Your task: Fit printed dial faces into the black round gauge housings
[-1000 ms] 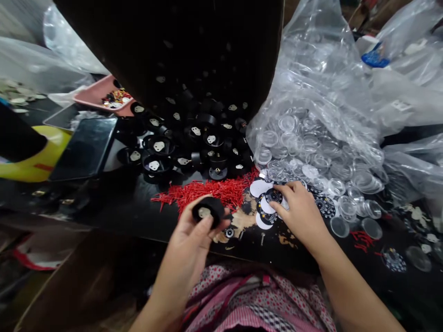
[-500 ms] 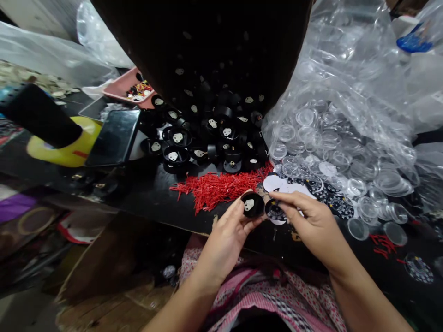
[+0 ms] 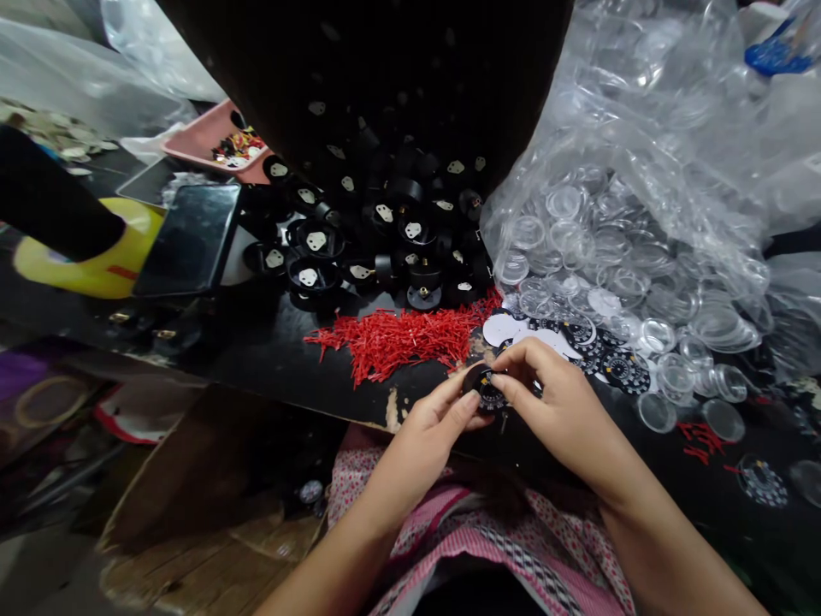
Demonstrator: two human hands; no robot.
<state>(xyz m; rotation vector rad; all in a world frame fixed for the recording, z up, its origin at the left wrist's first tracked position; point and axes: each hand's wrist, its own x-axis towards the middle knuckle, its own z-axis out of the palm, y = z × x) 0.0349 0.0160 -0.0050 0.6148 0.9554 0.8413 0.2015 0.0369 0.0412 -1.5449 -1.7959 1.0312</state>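
My left hand (image 3: 442, 419) is closed round a small black round housing (image 3: 470, 380). Over the housing's open face lies a black dial disc (image 3: 491, 397) with white markings, pinched at its edge by the thumb and fingers of my right hand (image 3: 552, 398). Whether the disc is fully seated I cannot tell. Just beyond my hands is a heap of thin red pointers (image 3: 410, 338). More printed dial discs (image 3: 625, 370), some white side up, lie to the right among clear round covers (image 3: 658, 412). Behind the pointers, several black housings (image 3: 314, 278) are piled up, with pale plates inside.
A large dark container (image 3: 372, 60) rises behind the housings. A clear plastic bag (image 3: 616, 128) spills covers at the right. At the left are a pink tray (image 3: 192, 137), a phone (image 3: 189, 239) and a yellow tape roll (image 3: 70, 274). The table's front edge runs near my lap.
My right hand has brought the dial disc leftward onto the black housing, which was beside it before. My left hand still holds the housing, now tilted differently. The whole view has shifted slightly.
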